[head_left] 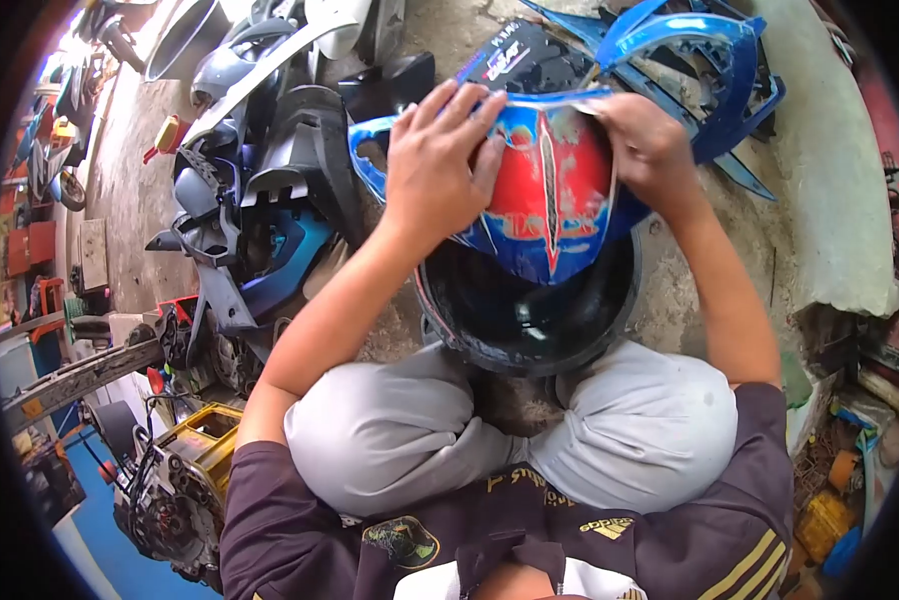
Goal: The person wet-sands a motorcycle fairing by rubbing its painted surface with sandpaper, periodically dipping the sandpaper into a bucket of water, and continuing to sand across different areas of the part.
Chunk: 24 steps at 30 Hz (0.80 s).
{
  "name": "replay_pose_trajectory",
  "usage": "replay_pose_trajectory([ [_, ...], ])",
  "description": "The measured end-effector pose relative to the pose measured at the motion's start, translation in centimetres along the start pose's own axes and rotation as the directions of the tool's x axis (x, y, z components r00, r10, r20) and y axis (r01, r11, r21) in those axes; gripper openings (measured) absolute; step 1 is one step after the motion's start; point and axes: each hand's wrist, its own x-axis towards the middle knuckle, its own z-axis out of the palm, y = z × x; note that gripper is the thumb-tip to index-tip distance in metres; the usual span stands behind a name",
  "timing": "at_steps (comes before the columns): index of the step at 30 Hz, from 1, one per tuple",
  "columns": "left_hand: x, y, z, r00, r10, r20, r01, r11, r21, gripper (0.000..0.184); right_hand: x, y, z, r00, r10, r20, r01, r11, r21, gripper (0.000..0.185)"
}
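Observation:
A blue and red motorcycle fairing panel [580, 180] is tilted over a round black basin [530, 340] between my knees. Its paint is worn in pale patches, and a dark slit outlined in red and white runs down its middle. My left hand [445, 155] grips the panel's left side, fingers bent over the surface near the top edge. At the upper right edge, my right hand [655, 150] is closed and slightly blurred. A small pale edge shows by its fingers, but what it is stays hidden.
Blue fairing parts [710, 60] and a black panel with lettering [525, 60] lie beyond the basin. Black and grey motorcycle plastics [290, 160] are piled at left. An engine [175, 510] sits lower left, near a yellow crate [205, 440]. A concrete ledge [850, 180] runs along the right.

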Motion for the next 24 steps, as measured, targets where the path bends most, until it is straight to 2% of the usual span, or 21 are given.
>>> replay_pose_trajectory([
  [2,0.0,0.1,0.3,1.0,-0.005,0.018,0.005,0.999,-0.036,0.044,1.3,-3.0,0.9,0.998,-0.07,0.01,0.069,0.997,0.045,0.025],
  [5,0.0,0.4,-0.2,1.0,0.02,-0.004,-0.02,1.0,-0.019,0.043,0.2,-1.1,-0.3,1.0,0.01,-0.007,-0.01,1.0,-0.016,0.023],
  [6,-0.2,0.4,-0.3,1.0,0.019,-0.012,-0.019,1.0,-0.02,0.043,0.0,-0.7,-1.3,0.994,0.105,0.016,-0.104,0.994,-0.035,0.023],
  [9,-0.1,0.3,0.2,1.0,0.005,-0.01,-0.005,1.0,-0.005,0.044,0.2,-1.1,0.0,1.0,0.0,0.014,0.0,1.0,-0.024,0.023],
  [10,0.1,0.2,0.3,1.0,0.001,0.008,-0.001,1.0,-0.023,0.044,1.5,-2.6,0.7,0.998,-0.058,0.038,0.056,0.997,0.056,0.023],
  [13,0.1,0.4,-0.4,1.0,0.011,0.004,-0.011,1.0,-0.003,0.043,0.8,-1.1,-0.3,1.0,0.001,0.022,-0.002,1.0,0.029,0.021],
  [14,-0.1,0.3,-0.5,1.0,0.014,-0.002,-0.014,1.0,-0.019,0.042,-0.2,0.2,-1.0,0.993,0.122,0.006,-0.122,0.992,0.013,0.02],
  [15,0.2,0.2,-0.5,1.0,0.007,-0.004,-0.007,1.0,-0.006,0.043,0.1,0.2,-1.5,0.985,0.173,-0.007,-0.173,0.985,-0.013,0.02],
  [17,0.3,0.5,-0.3,0.999,-0.008,0.032,0.008,1.0,0.002,0.043,0.1,-0.4,0.0,1.0,0.025,-0.003,-0.025,0.999,-0.029,0.019],
  [19,0.4,0.0,0.3,1.0,-0.004,0.005,0.005,0.999,-0.035,0.042,1.9,-3.3,1.1,0.997,-0.07,0.024,0.069,0.997,0.033,0.017],
  [20,0.2,0.0,0.1,1.0,-0.014,0.004,0.014,0.999,-0.039,0.042,2.0,-3.1,1.0,0.998,-0.055,-0.003,0.055,0.996,0.068,0.017],
  [23,-0.1,0.0,-0.5,0.999,-0.026,0.029,0.027,0.998,-0.05,0.044,-1.6,1.6,-1.0,0.988,0.153,-0.025,-0.154,0.987,-0.051,0.017],
  [24,-0.1,0.3,-0.2,1.0,-0.024,0.012,0.024,1.0,-0.014,0.044,-1.5,1.0,-1.4,0.985,0.172,0.022,-0.17,0.983,-0.067,0.018],
])
